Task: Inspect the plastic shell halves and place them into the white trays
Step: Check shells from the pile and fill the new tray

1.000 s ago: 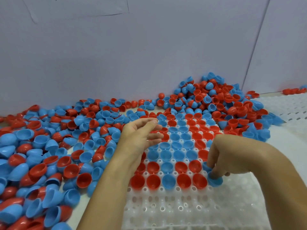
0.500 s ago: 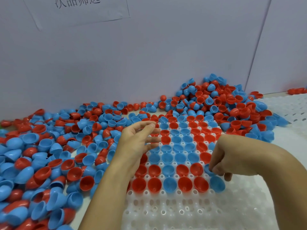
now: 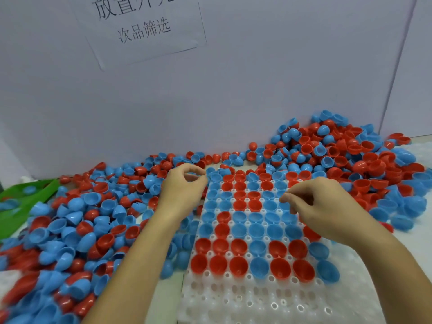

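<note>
- We see our left hand (image 3: 184, 188) at the white tray's (image 3: 257, 298) far left corner, fingers loosely curled with thumb and forefinger nearly meeting; whether it holds anything we cannot tell
- Our right hand (image 3: 320, 206) hovers over the tray's filled rows, fingers curled, apparently holding nothing
- Red and blue shell halves sit open side up in the tray pockets (image 3: 238, 265) below both hands; loose halves (image 3: 77, 220) lie heaped left of the left hand and beyond the right (image 3: 346, 155)
</note>
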